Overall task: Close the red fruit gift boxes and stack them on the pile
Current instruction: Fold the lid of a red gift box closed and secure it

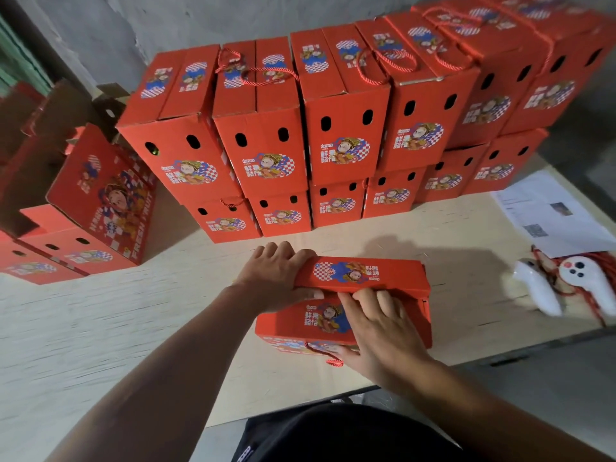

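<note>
Red box (343, 315) on bench (133, 311), in front of pile (300, 135). Left hand (273, 278) fingers curled round far flap; right hand (376, 331) fingers spread, pressing near flap.

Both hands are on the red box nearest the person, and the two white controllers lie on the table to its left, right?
Not quite. In the head view the controllers lie to the right of the box, beside the paper. Both the left hand and right hand are on the box.

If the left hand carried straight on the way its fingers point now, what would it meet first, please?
Probably the bottom row of the pile: the left hand points away across bare table toward it, though depth is hard to judge.
</note>
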`<state>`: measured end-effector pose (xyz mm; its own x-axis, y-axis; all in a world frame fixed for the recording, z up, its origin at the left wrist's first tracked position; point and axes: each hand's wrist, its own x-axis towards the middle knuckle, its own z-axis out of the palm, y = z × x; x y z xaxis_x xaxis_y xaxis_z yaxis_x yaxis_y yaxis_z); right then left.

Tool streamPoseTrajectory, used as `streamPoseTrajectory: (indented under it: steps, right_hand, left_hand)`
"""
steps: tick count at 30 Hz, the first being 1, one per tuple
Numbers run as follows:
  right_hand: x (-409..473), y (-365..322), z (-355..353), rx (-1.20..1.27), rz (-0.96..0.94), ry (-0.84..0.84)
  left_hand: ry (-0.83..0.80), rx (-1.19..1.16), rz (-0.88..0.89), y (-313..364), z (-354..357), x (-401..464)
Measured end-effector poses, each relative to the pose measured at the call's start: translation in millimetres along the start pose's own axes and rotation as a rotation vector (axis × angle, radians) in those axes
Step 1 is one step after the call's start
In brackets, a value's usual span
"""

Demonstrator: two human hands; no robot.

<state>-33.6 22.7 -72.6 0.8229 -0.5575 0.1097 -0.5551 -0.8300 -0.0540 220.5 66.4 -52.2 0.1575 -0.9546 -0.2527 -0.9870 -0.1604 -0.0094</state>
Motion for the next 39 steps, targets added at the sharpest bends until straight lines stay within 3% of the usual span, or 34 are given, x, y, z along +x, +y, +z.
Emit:
streamPoseTrajectory:
  steps: [4, 9, 11, 13, 15, 17, 21, 23, 26, 27, 28, 29, 32, 34, 36, 39]
  right_hand:
    - [7, 5, -2, 0.031, -0.037, 0.014]
    - [17, 26, 3, 0.093, -0.05, -0.018]
    - [30, 40, -3, 0.104, -0.063, -0.114]
    - [38, 52, -7, 0.093, -0.109, -0.125]
    - [37, 59, -6, 0.106, -0.142, -0.049]
    - [32, 62, -4, 0.165, -0.115, 0.04]
    - [1, 56, 15, 0.286, 0.057, 0.315]
    - [-9, 57, 15, 0.337, 0.148, 0.416]
    - [14, 81, -3, 0.489, 0.362, 0.375]
    - [30, 88, -16, 0.531, 0.389, 0.272]
    - [44, 92, -21, 0.582, 0.288, 0.206]
    - [44, 95, -27, 0.63, 0.137, 0.095]
    - [48, 86, -45, 0.594, -0.048, -0.124]
    - [48, 79, -50, 0.671, 0.021, -0.17]
    - [45, 65, -48, 0.698, 0.141, -0.196]
    - [32, 43, -31, 0.628, 0.183, -0.067]
  left_hand:
    - [-0.005, -0.065, -0.099, -1, -4, -12]
    - [-0.109, -0.369, -0.264, -2, -16, -18]
    - [-0.213, -0.296, -0.258, 3, -19, -21]
    - [-0.213, -0.128, -0.175, 15, -18, -29]
    - [-0.172, -0.065, -0.137, 26, -15, -37]
    - [-0.152, -0.149, -0.191, 28, -12, -41]
    - [-0.16, 0.009, -0.107, 36, -7, -49]
    - [-0.215, 0.041, -0.162, 55, -14, -52]
    - [-0.248, -0.448, -0.424, 86, -10, -56]
    - [-0.273, -0.684, -0.472, 98, -8, -60]
    - [-0.313, -0.843, -0.467, 108, -6, -64]
    - [-0.354, -0.859, -0.43, 113, -6, -67]
    - [-0.238, -0.327, -0.315, 105, -11, -59]
    - [-0.04, -0.181, -0.205, 94, -15, -44]
    - [0.085, -0.083, 0.08, 82, -14, -28]
    - [0.041, 0.163, 0.471, 62, -12, 1]
